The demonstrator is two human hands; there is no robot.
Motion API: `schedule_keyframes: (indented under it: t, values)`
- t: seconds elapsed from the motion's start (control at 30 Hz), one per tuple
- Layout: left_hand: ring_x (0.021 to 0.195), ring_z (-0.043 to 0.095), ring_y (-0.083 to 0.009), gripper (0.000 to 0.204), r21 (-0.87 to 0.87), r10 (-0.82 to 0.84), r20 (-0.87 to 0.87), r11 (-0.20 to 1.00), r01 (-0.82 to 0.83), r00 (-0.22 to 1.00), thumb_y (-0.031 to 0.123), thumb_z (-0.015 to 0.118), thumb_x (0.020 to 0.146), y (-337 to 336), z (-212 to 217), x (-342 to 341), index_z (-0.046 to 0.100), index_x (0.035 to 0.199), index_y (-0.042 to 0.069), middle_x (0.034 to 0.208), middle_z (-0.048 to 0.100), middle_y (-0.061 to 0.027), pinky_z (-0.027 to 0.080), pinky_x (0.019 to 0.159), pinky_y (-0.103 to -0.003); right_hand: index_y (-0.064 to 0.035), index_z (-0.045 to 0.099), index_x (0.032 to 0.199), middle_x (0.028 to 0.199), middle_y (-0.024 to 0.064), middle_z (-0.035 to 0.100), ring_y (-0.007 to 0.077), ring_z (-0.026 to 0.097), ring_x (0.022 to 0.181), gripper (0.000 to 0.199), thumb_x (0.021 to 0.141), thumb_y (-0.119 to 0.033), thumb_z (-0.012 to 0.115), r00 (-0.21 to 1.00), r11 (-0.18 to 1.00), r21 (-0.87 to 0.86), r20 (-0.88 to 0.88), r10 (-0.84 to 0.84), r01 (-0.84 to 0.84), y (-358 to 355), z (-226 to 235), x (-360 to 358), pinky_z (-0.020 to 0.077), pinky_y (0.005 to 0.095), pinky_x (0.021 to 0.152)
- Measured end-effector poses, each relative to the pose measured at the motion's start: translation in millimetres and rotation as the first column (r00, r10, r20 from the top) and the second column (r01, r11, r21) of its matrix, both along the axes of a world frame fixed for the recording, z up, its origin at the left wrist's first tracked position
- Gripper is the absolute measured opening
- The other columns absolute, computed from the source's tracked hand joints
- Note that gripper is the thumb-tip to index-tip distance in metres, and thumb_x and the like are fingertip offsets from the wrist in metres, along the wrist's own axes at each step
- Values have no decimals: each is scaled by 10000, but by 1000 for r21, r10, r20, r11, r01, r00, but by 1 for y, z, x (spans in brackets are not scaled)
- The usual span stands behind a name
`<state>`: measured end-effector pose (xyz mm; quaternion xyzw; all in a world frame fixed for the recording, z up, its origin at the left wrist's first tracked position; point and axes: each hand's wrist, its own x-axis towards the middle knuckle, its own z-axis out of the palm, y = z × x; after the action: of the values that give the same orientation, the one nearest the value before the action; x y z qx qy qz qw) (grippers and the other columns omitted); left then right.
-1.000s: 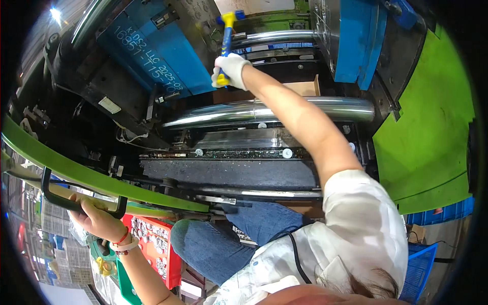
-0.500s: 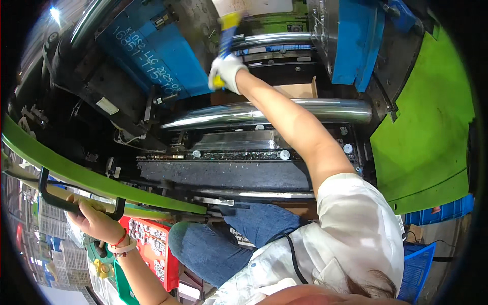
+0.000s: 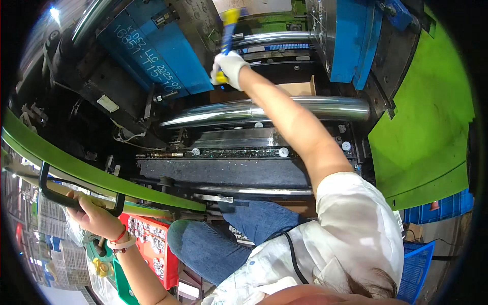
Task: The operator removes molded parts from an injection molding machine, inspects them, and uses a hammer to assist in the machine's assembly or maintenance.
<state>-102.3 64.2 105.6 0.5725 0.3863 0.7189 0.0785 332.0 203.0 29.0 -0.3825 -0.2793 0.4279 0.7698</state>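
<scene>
My left hand (image 3: 95,217) is bare and closed round the black handle (image 3: 57,198) of the green machine door (image 3: 81,168). At the upper middle, my right hand (image 3: 229,71) wears a white glove and grips a blue and yellow stick-like tool (image 3: 228,38). Its yellow end points up toward the far side, and another yellow part shows below the fist; I cannot make out its exact kind. The hand is inside the open machine, near the blue mold block (image 3: 152,56) on the left. A second blue block (image 3: 347,40) stands to the right.
Thick polished bars (image 3: 325,108) cross the machine between me and the blocks. Loose bits lie along the black ledge (image 3: 229,170). A green panel (image 3: 422,137) closes in the right side. Red trays (image 3: 170,254) with small parts and a blue basket (image 3: 417,269) stand below.
The view has shifted slightly. My right hand and the tool have moved a little, with the tool tilting slightly; my left hand stays on the door handle.
</scene>
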Motion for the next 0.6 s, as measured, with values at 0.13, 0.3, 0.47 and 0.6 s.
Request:
schedule_keyframes:
  t: [0.13,0.3,0.47,0.6]
  values:
    - [659,425,-59,279,57,54,9,997,-54,999,141,497,900,-7,3,4,510,1136,-7,855,501,-8,351,573,-199,-4,464,781,611,112,498,259,556,500,50,792,-52,470,979,982,60,-90,185,-180,-57,27,17,522,409,498]
    - [489,313,-19,186,100,4,18,995,-6,1000,107,471,907,-8,8,15,508,1069,22,621,390,46,262,441,-183,-7,489,837,647,99,556,221,580,515,87,827,-93,491,929,938,104,144,-342,330,-69,13,-1,495,348,501]
    - [531,351,-25,219,100,3,18,995,-5,1000,108,480,901,-3,5,15,511,1098,16,725,440,26,288,470,-183,-30,432,960,724,104,557,235,599,588,157,818,-47,496,846,928,-134,472,-250,349,-73,0,-39,496,345,565]
    - [558,363,-27,247,51,1,49,999,-3,999,111,492,897,-14,6,13,508,1121,9,799,474,11,294,488,-181,-49,416,932,637,102,511,243,562,476,122,824,-30,468,980,994,-74,176,94,-82,-91,10,-43,492,381,433]
